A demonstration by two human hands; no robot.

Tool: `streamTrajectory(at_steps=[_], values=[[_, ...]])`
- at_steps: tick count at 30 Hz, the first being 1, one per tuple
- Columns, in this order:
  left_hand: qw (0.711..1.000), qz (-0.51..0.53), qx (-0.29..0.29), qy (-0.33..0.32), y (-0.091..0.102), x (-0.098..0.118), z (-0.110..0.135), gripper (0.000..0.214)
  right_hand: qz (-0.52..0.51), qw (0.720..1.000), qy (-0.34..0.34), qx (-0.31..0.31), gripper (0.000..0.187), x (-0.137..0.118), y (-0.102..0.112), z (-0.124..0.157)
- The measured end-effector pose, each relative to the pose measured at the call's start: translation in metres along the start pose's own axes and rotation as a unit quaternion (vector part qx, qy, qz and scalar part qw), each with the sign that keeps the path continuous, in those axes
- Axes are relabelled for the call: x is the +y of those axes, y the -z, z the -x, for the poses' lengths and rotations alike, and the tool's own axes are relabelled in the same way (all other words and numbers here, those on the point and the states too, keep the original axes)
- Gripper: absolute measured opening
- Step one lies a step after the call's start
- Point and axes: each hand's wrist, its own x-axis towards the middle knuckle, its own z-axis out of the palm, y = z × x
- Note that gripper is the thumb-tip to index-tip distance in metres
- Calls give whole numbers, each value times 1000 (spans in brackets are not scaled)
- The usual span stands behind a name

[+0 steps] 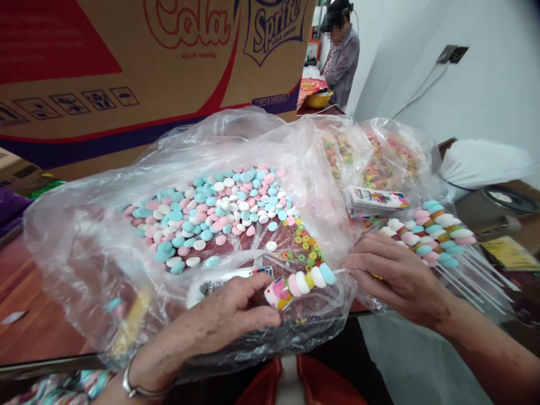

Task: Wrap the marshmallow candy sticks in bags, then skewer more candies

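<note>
A marshmallow candy skewer [300,283] is held level between my two hands, with pink, white, yellow and blue pieces on it and a colourful printed piece at its left end. My left hand [236,306] has thumb and forefinger around that printed end. On the other side, my right hand [386,273] pinches the bare white stick; its fingertips are partly hidden. Behind the skewer, loose pink, blue and white candies [202,211] lie spread on a clear plastic bag [105,185]. Small yellow and green ring candies [310,247] are heaped near the skewer.
Several filled skewers [442,230] lie at the right, beside stacked printed cards [375,199]. Bags of colourful candy [388,160] stand behind them. A large cardboard box [169,73] blocks the back left. Another person [341,62] stands at the far end.
</note>
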Motion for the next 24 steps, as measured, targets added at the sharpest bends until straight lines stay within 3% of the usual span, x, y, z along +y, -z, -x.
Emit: streamTrajectory(at_steps=[3,10,13,19,24], values=[[996,-79,21,-23,-8,4,-2,36,5,1000,12,-20,16,0,-1,-3],[991,-119,10,-65,-16,2,-9,25,16,999,13,-45,19,7,4,-11],[989,-133,-16,-62,-14,1,-11,31,22,998,32,-54,17,7,10,-16],[996,37,-61,-45,-9,2,-14,27,16,998,17,-66,20,1,18,-24],[961,220,-167,27,-13,2,-16,27,9,993,36,-110,21,4,24,-30]])
